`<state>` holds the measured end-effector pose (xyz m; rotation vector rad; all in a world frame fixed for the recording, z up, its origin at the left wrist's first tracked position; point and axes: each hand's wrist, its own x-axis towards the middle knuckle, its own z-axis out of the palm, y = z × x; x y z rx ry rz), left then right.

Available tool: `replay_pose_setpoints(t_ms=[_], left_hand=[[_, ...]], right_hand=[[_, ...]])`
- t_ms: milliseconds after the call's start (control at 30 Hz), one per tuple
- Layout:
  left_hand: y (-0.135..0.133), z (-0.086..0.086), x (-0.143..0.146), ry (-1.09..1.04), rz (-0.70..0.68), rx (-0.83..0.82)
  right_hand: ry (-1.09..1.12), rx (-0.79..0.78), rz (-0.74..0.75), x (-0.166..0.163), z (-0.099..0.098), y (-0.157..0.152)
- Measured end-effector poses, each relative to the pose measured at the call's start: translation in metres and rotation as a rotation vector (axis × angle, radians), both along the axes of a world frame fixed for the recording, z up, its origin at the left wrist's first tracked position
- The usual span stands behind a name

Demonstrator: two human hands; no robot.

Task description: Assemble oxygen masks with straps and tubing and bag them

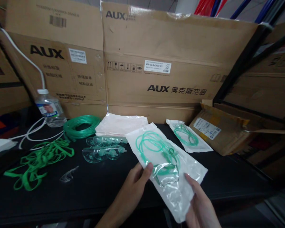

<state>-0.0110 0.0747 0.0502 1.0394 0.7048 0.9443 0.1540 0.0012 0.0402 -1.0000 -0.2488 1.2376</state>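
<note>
Both hands hold a clear plastic pouch [180, 177] with coiled green tubing and a clear mask inside, tilted above the black table [95, 190]. My left hand [135, 186] pinches its near left edge, thumb on top. My right hand [199, 202] grips the lower right edge, fingers curled under it. A second sealed pouch [188, 135] with green tubing lies flat farther back on the right.
Several clear masks [102, 148], a coil of green tubing [82, 126], green straps [38, 161], a stack of empty pouches [121, 123] and a water bottle [49, 109] sit on the left. Cardboard boxes [156, 63] wall the back; an open box [218, 131] lies right.
</note>
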Motion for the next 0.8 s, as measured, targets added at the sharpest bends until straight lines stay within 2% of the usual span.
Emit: replay_pose_setpoints(t_ms=[100, 200, 333, 433, 500, 600, 700, 800], left_hand=[[0.002, -0.005, 0.001, 0.045, -0.037, 0.102], [0.002, -0.006, 0.0, 0.08, -0.047, 0.146], [-0.002, -0.001, 0.0, 0.12, -0.107, 0.17], [-0.003, 0.002, 0.0, 0.158, -0.161, 0.177], [-0.003, 0.001, 0.001, 0.164, -0.177, 0.172], [-0.002, -0.003, 0.001, 0.148, -0.211, 0.187], [-0.002, -0.007, 0.0, 0.138, -0.272, 0.227], [-0.003, -0.008, 0.0, 0.139, -0.283, 0.231]], right_hand=[[0.039, -0.014, -0.202, 0.02, 0.007, 0.007], [0.021, 0.11, -0.358, 0.048, 0.016, 0.022], [-0.098, 0.217, -0.455, 0.088, 0.029, 0.055], [-0.111, 0.227, -0.508, 0.113, 0.038, 0.083], [-0.097, 0.201, -0.481, 0.124, 0.04, 0.091], [-0.074, 0.113, -0.399, 0.126, 0.034, 0.081], [-0.07, 0.013, -0.328, 0.117, 0.021, 0.05], [-0.261, -0.014, -0.278, 0.113, 0.008, 0.024]])
